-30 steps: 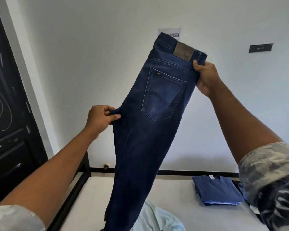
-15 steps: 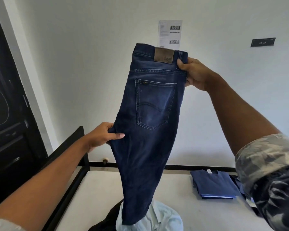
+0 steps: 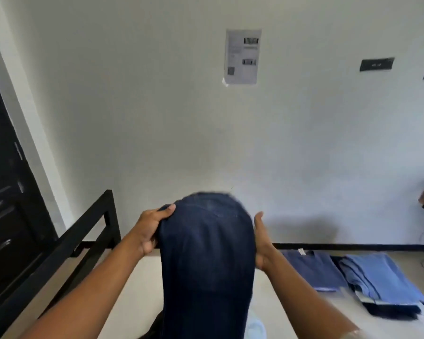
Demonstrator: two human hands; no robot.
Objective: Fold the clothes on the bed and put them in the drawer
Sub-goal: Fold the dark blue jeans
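A pale garment lies unfolded at the bed's near edge. Above it you hold the jeans hanging. Your left hand grips one edge, fingers curled into the denim. Your right hand presses flat against the other, fingers straight, likely squaring the fold. Folded stacks wait toward the bed's far right corner. No drawer shows.

Your dark blue jeans hang upright over the white bed, their top edge rounded and blurred. Your left hand grips their left edge; your right hand seems to lie flat against the right one. To the right, a folded navy shirt and a folded light-blue garment lie side by side.
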